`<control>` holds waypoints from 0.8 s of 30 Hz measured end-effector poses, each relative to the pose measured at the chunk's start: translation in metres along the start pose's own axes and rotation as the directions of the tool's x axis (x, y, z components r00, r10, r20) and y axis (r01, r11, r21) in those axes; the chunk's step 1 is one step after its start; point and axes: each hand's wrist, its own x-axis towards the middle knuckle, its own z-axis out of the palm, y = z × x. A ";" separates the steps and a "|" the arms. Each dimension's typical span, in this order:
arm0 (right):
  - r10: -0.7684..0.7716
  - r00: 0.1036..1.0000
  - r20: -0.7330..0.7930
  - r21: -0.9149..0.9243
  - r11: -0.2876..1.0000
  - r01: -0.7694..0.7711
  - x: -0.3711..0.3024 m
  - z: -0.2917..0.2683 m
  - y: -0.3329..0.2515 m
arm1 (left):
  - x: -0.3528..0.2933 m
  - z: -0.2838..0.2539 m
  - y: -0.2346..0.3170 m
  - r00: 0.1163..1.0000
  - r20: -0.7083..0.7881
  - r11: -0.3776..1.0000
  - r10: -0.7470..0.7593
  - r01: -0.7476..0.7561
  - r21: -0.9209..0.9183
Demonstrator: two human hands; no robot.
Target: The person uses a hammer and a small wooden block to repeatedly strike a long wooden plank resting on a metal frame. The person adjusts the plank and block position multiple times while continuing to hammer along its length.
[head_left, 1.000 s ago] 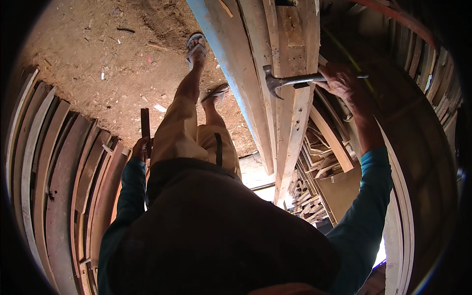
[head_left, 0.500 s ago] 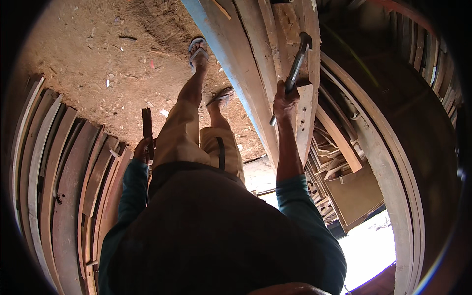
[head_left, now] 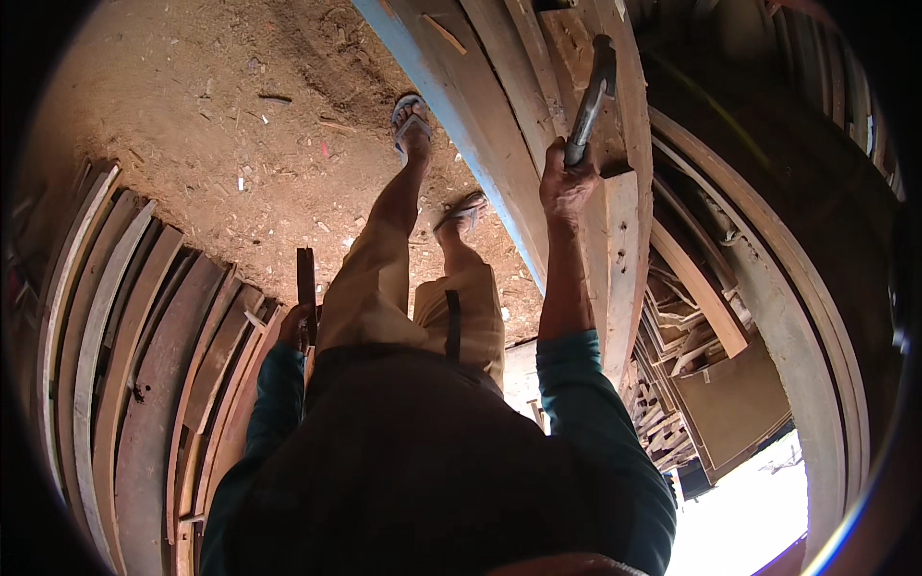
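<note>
My right hand (head_left: 569,187) is closed around a hammer (head_left: 589,110) with a shiny metal shaft. Its dark head points away from me, above brown boards on the right, and my fist hides the lower part of the shaft. Down at my left side, my left hand (head_left: 296,328) grips a narrow dark wooden strip (head_left: 305,274) that stands up out of the fist. Its fingers are in shadow and only partly visible.
Long boards (head_left: 144,355) stand stacked along the left. Timber with a blue edge (head_left: 432,106) runs up the right side, beyond which lie a pale beam (head_left: 788,317) and scrap wood (head_left: 687,336). Wood chips litter the dirt floor (head_left: 221,125), where my sandalled feet stand.
My view has shifted, so the boards and floor sit farther right and mostly lower. The hammer has tilted slightly more upright in my right hand. Both hands keep their holds.
</note>
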 end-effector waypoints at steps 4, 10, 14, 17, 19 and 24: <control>-0.271 0.958 -0.094 0.095 0.955 0.280 0.001 0.013 0.042 | 0.011 -0.004 -0.001 0.997 0.069 0.999 -0.023 0.025 -0.032; 0.149 0.984 0.100 -0.165 0.977 -0.131 -0.001 0.008 -0.007 | 0.029 -0.030 0.003 0.998 0.054 0.996 -0.023 0.018 0.086; 0.069 0.996 0.056 0.003 0.998 -0.069 -0.002 0.025 0.039 | 0.016 -0.012 0.038 0.996 0.086 0.995 -0.040 0.032 0.097; 0.318 0.936 0.151 -0.229 0.932 -0.279 0.024 0.024 0.023 | 0.018 -0.001 0.060 0.996 -0.083 0.984 -0.041 0.055 0.169; 0.258 0.956 0.143 -0.256 0.942 -0.216 -0.016 -0.007 -0.006 | 0.019 -0.013 0.073 0.998 0.042 0.972 -0.039 0.028 0.235; 0.358 0.890 0.284 -0.200 0.929 -0.310 -0.156 -0.074 -0.005 | 0.022 -0.002 0.118 0.997 -0.007 0.868 0.079 -0.065 0.492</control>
